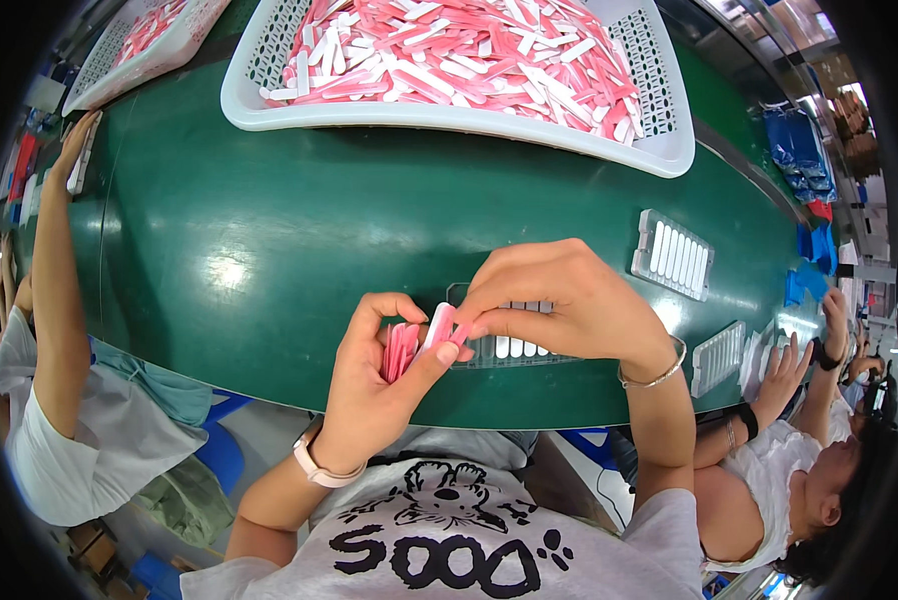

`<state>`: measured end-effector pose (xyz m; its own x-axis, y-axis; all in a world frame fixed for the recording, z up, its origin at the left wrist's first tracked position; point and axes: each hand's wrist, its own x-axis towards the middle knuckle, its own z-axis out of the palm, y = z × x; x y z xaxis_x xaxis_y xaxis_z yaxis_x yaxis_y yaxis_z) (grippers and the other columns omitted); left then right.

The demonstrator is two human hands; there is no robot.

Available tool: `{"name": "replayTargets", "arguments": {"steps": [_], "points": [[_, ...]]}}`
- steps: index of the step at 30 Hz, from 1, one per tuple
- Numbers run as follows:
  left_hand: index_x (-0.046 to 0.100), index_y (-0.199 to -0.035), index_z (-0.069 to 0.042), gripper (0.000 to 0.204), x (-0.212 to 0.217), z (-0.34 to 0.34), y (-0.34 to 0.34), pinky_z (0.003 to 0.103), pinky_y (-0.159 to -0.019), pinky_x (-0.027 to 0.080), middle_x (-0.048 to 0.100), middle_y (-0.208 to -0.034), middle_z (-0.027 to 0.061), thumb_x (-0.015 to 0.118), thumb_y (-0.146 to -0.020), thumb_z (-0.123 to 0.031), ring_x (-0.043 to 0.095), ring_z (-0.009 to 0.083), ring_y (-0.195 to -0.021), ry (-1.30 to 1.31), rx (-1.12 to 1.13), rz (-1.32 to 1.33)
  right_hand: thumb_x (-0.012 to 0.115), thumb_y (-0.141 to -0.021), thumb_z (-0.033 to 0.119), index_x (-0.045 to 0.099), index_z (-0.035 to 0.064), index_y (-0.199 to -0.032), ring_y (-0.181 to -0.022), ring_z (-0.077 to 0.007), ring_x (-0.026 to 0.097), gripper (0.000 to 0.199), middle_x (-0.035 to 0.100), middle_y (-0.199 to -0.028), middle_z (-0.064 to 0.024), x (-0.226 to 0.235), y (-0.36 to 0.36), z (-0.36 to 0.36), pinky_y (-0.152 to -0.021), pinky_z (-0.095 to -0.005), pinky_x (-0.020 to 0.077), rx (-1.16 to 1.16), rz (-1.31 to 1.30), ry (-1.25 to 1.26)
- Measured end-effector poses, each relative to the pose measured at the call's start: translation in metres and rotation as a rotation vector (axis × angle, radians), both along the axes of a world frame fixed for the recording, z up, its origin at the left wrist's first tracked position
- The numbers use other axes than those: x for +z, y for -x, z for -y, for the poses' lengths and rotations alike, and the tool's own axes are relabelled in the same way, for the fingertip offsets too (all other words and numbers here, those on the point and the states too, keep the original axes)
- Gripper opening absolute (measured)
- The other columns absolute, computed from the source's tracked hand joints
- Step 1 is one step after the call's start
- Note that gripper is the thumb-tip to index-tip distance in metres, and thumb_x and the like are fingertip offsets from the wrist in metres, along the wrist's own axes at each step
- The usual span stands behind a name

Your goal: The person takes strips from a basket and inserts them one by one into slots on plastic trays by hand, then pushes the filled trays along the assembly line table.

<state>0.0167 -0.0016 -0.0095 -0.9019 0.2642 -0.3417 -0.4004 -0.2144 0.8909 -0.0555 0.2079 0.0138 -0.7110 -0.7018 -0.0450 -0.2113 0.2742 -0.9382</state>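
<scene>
My left hand [364, 390] is curled around a small bunch of pink and white flat strips [401, 350], held above the near part of the green table. One white-topped strip [438, 325] stands up between its thumb and fingers. The fingertips of my right hand [569, 300] are pinched at a pink strip [459, 336] on the bunch's right side. Beneath my right hand lies a clear slotted tray [489, 361], partly hidden by it. White strips [516, 347] sit side by side in several of its slots.
A white perforated basket [449, 128] heaped with loose pink and white strips [469, 70] stands at the far side. A filled tray [672, 255] lies to the right, with another tray [718, 360] nearer a co-worker's hands [784, 380]. A second basket [159, 60] and another person's arm [59, 270] are left.
</scene>
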Motion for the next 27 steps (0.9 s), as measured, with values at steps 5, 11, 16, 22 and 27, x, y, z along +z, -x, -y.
{"name": "replayTargets", "arguments": {"steps": [5,11,16,22,27], "points": [[0.043,-0.109,-0.004,0.024,-0.002,0.005,0.001,0.017,-0.058,0.04,0.068,-0.086,0.0076,0.061,-0.093,-0.005,0.061,0.0043,-0.078,0.011,0.015,0.082,0.07,-0.078,0.005,0.064,0.0035,-0.082,-0.084,-0.0253,0.063,0.007,0.065,-0.094,-0.0075,-0.003,0.006,-0.008,-0.075,-0.0344,0.0499,-0.058,-0.13,0.09],[0.054,-0.111,-0.002,0.021,0.0,0.006,-0.001,0.016,-0.058,0.041,0.07,-0.089,0.0095,0.063,-0.092,-0.007,0.057,0.0021,-0.074,0.065,0.035,0.053,0.073,-0.077,0.008,0.061,0.0033,-0.078,-0.089,-0.0223,0.06,0.013,0.064,-0.094,-0.0096,-0.008,0.007,-0.022,-0.078,-0.034,0.0484,-0.004,-0.074,-0.037],[0.061,-0.102,-0.001,0.013,0.003,0.007,0.002,0.016,-0.062,0.042,0.071,-0.088,0.0094,0.064,-0.092,-0.008,0.058,0.0024,-0.074,0.116,-0.023,0.049,0.072,-0.078,0.013,0.062,0.0038,-0.077,-0.094,-0.0261,0.057,0.014,0.062,-0.089,-0.0085,-0.009,0.005,-0.011,-0.084,-0.0368,0.0453,-0.016,-0.198,-0.297],[0.059,-0.1,0.001,0.012,0.003,0.005,0.001,0.022,-0.072,0.052,0.069,-0.088,0.0087,0.064,-0.091,-0.005,0.066,0.0107,-0.082,0.067,-0.032,0.08,0.078,-0.072,0.014,0.055,0.0035,-0.079,-0.075,-0.0261,0.061,0.026,0.06,-0.079,-0.0085,-0.007,0.004,0.0,-0.07,-0.0348,0.0485,-0.156,-0.123,-0.342],[0.058,-0.098,0.001,0.01,0.002,0.005,0.0,0.025,-0.077,0.054,0.068,-0.088,0.0083,0.064,-0.09,-0.004,0.068,0.014,-0.085,0.059,-0.035,0.116,0.08,-0.07,0.013,0.056,0.003,-0.083,-0.071,-0.025,0.062,0.029,0.059,-0.073,-0.0086,-0.008,0.002,-0.002,-0.068,-0.0355,0.0486,-0.154,-0.223,-0.383]]}}
